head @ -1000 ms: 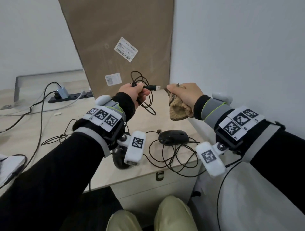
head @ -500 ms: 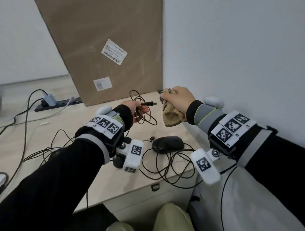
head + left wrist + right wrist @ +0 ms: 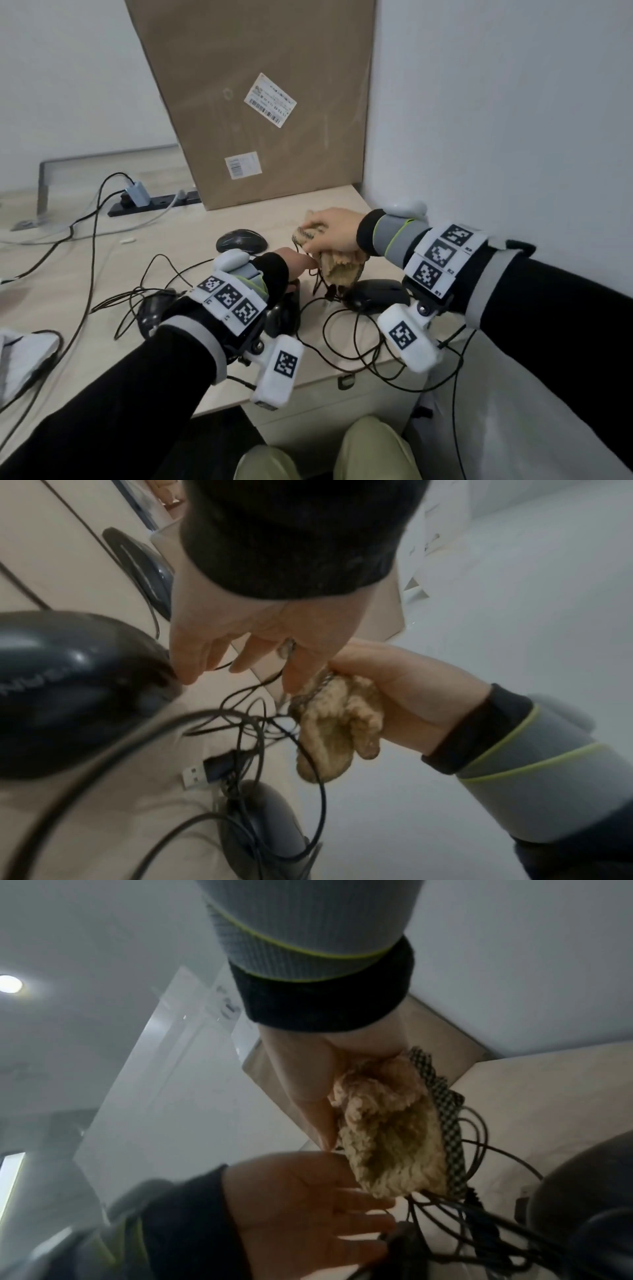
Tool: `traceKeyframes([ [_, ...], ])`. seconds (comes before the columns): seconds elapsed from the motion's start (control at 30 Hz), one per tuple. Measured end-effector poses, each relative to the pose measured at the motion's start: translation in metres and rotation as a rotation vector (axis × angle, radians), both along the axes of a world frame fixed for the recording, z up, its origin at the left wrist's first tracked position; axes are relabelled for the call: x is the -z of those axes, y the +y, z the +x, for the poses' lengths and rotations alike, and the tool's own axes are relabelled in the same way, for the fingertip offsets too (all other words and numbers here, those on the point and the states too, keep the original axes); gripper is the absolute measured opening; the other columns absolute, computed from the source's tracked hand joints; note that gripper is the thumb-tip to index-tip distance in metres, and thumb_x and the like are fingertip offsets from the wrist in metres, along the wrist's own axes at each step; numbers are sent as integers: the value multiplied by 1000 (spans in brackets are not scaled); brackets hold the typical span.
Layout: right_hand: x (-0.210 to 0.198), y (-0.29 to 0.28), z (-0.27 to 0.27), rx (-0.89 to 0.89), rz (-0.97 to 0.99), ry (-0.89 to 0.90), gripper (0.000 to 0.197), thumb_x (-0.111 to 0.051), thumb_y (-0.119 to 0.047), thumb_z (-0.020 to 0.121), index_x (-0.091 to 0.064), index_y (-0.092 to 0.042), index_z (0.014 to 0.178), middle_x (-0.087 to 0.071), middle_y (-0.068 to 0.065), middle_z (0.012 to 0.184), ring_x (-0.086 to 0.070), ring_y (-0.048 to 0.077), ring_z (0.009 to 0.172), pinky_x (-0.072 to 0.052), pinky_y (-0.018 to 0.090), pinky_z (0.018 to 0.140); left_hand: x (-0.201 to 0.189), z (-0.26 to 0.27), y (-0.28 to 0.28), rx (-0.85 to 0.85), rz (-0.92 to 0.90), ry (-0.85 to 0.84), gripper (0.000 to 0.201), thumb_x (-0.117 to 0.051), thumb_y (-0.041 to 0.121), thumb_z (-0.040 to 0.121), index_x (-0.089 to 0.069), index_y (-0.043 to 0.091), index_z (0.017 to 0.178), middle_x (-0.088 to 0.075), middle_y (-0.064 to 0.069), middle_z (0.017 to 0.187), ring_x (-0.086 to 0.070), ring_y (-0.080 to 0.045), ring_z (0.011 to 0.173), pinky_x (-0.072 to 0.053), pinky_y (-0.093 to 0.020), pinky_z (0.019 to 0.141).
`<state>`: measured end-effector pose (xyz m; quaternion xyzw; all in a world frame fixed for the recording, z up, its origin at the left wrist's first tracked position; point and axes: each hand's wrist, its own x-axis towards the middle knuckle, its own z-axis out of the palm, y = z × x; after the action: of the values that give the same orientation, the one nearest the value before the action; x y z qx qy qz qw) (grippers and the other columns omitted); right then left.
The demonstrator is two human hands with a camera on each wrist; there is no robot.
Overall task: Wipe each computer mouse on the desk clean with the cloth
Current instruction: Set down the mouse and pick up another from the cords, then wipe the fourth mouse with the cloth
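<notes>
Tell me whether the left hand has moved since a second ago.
Yes. The left hand has dropped from in front of the cardboard box toward the desk, beside the cloth.

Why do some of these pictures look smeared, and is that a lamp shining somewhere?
Head view: evenly lit and fairly sharp, with straight edges bowed. Left wrist view: the nearest mouse and cable are motion-blurred, with glare on the mouse. Right wrist view: dim, a ceiling light glows, the cloth is sharper than the left hand.

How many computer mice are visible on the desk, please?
4: far mouse by the cardboard box; right mouse below the right hand; middle mouse below the left hand; half-hidden left mouse. Arms may hide others.
</notes>
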<state>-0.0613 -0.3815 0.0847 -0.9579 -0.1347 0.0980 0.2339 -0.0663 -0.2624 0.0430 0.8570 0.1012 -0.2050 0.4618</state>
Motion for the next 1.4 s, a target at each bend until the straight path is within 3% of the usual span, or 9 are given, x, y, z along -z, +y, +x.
traceKeyframes([
  [0.2,20,24,2,-106,-197,85,14,-61,-26,87,-55,-16,80,-53,8,91,-47,21,85,-34,27,68,0,0,40,-8,48,44,7,-54,9,90,-58,6,85,-57,-12,89,-55,-22,79,-43,-27,66],
  [0.3,6,29,8,-20,-116,47,19,-66,-28,83,-66,-16,98,-59,2,96,-53,20,89,-41,24,72,-10,7,64,-38,2,11,17,-50,12,95,-60,13,81,-61,1,79,-55,-8,68,-38,-22,59],
  [0.47,-43,42,35,148,77,-58,29,-70,-26,77,-70,-12,103,-69,7,107,-61,21,87,-47,24,73,-34,38,95,-64,27,-281,12,-56,1,90,-65,7,85,-61,-9,81,-53,-11,61,-42,-11,38],
  [0.53,-57,54,51,176,134,-47,34,-72,-25,76,-68,-11,106,-69,8,106,-64,24,92,-52,28,81,-38,58,104,-36,126,-324,16,-58,2,87,-64,13,77,-60,-6,81,-55,-13,65,-43,-15,46],
  [0.67,-64,79,83,222,113,-22,50,-70,-27,75,-58,-15,122,-64,5,112,-63,25,94,-53,36,90,-34,100,113,86,425,-301,29,-65,7,83,-64,12,111,-64,-4,105,-58,-20,90,-45,-24,74],
  [0.9,-45,100,137,199,-15,27,35,-62,-23,80,-61,-10,112,-67,8,101,-65,24,82,-55,32,79,-5,160,116,429,833,-115,82,-75,21,78,-29,17,146,-38,-4,148,-41,-24,133,-37,-37,108],
  [1.03,-34,98,153,201,24,42,23,-60,-20,79,-63,-9,99,-62,6,77,-57,22,60,-52,26,66,9,175,111,599,1032,-57,88,-74,28,78,-23,21,149,-31,-5,152,-33,-25,138,-32,-37,111],
  [1.2,-27,96,160,222,115,56,20,-57,-15,78,-64,-7,95,-60,9,74,-58,26,64,-53,29,65,14,185,109,670,1036,-104,60,-73,34,78,-51,17,131,-58,-5,127,-53,-23,117,-41,-30,93],
  [1.4,-31,92,143,227,337,-80,33,-57,-15,85,-61,-11,118,-64,2,91,-58,17,73,-43,18,59,-8,171,119,274,689,-257,60,-74,39,74,-55,17,127,-62,-5,122,-56,-25,109,-43,-33,93],
])
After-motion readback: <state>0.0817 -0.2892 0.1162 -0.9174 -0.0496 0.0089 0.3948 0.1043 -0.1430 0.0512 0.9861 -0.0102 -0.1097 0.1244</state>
